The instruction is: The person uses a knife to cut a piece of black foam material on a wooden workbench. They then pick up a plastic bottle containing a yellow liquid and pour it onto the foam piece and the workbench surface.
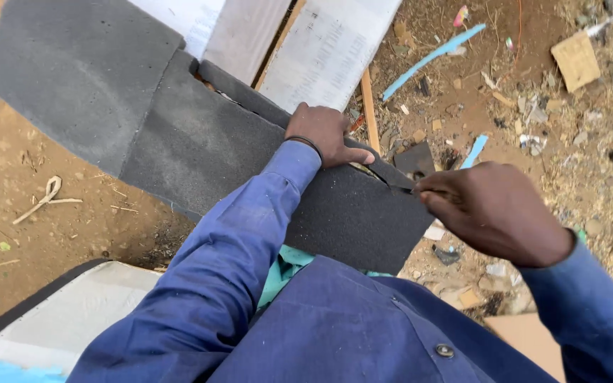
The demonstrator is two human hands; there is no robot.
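Cutting was the step in hand, seen from the head camera: the left hand lay flat with fingers spread, pressing the dark grey foam sheet down across the person's lap, above the dirt ground. The right hand was clenched around a thin blade, most of it hidden, its tip in a slit at the sheet's far edge. White boards lay beyond. The next move probably called for a firm press and a slow pull along the slit.
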